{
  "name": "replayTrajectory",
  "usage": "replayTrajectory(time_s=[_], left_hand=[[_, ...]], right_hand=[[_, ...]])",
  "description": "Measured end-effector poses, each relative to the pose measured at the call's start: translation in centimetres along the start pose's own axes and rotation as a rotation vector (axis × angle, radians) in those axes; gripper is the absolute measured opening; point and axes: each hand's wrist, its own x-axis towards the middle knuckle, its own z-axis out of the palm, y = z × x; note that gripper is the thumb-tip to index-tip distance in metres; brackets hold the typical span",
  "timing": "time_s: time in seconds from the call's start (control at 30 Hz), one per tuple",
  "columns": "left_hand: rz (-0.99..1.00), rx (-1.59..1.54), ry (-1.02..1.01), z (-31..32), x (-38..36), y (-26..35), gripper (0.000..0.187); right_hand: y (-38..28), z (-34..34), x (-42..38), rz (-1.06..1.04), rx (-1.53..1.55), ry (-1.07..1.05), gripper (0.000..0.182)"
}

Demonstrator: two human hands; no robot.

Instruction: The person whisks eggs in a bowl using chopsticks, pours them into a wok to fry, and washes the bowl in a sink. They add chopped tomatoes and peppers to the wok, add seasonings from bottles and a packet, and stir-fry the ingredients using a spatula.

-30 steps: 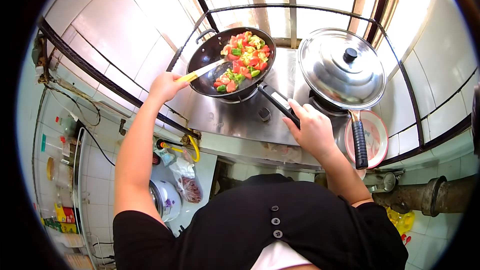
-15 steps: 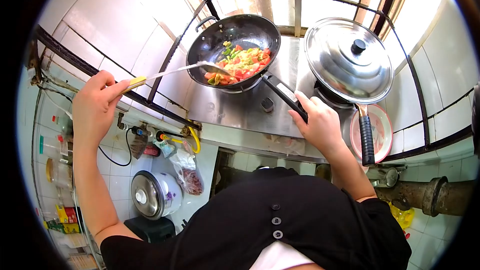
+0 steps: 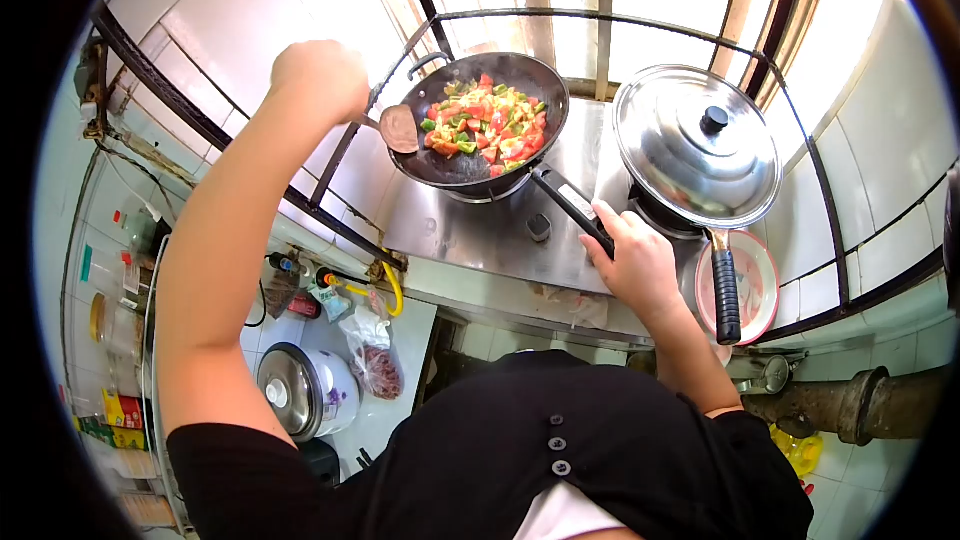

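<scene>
A black wok sits on the left burner of a steel stove, holding chopped red, green and yellow vegetables. My right hand grips the wok's black handle. My left hand is raised left of the wok and closed around a metal spatula, whose blade hangs at the wok's left rim.
A second pan under a steel lid occupies the right burner, its black handle over a pink plate. Below left stand a rice cooker, a plastic bag and a yellow hose. Tiled walls and window bars surround the stove.
My left hand swung out to the left with the spatula, then rose and came back to the wok's left rim. My right hand stayed on the handle; the vegetables shifted in the wok.
</scene>
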Motion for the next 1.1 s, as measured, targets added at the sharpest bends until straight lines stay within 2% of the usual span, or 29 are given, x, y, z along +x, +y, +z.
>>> replayTrajectory(time_s=[0.07, 0.17, 0.23, 0.3, 0.4, 0.5, 0.57, 0.63, 0.67, 0.77, 0.87, 0.97, 1.1], left_hand=[[-0.040, 0.066, -0.171, 0.0, 2.9, 0.3, 0.019], [-0.041, -0.298, -0.519, 4.9, 6.1, -1.9, 0.024], [-0.118, -0.579, -0.552, 9.4, 5.7, -1.2, 0.030], [-0.045, -0.898, -0.378, 16.2, 5.3, 0.6, 0.028], [0.028, -0.976, 0.026, 18.3, 2.9, 1.9, 0.027], [0.128, -0.661, 0.295, 16.4, -0.2, 0.8, 0.031], [0.157, -0.564, 0.374, 13.4, -2.2, -1.0, 0.031], [0.068, -0.547, 0.274, 10.5, -2.9, -2.7, 0.030], [0.123, -0.445, 0.368, 10.2, -2.6, -3.3, 0.030], [0.116, -0.239, 0.329, 9.3, 0.5, -3.7, 0.025], [-0.032, -0.314, 0.159, 8.9, 4.4, -2.8, 0.021], [-0.042, -0.305, 0.039, 9.8, 7.3, -1.0, 0.021], [0.203, -0.539, 0.137, 10.0, 6.1, 1.5, 0.027]], right_hand=[[0.1, 0.1, -0.1, 0.004, -0.001, 0.000, 0.044], [0.0, 0.1, 0.0, -0.005, 0.007, 0.020, 0.044], [-0.1, 0.0, 0.0, 0.019, 0.030, 0.022, 0.043], [-0.1, 0.1, -0.2, 0.025, 0.043, 0.018, 0.043], [0.1, -0.3, -0.1, 0.013, 0.032, -0.001, 0.043], [0.0, -0.4, 0.0, 0.023, 0.036, -0.015, 0.043], [0.1, -0.2, 0.1, 0.016, 0.031, -0.001, 0.042], [0.1, 0.0, 0.0, 0.023, 0.036, 0.001, 0.042], [0.1, 0.0, -0.1, 0.024, 0.028, -0.002, 0.042], [0.1, 0.0, 0.0, 0.013, 0.013, -0.002, 0.042], [0.2, 0.1, -0.1, 0.012, 0.011, 0.001, 0.042], [0.0, -0.2, -0.1, 0.009, 0.019, -0.002, 0.042], [0.0, -0.3, -0.1, 0.011, 0.016, -0.013, 0.043]])
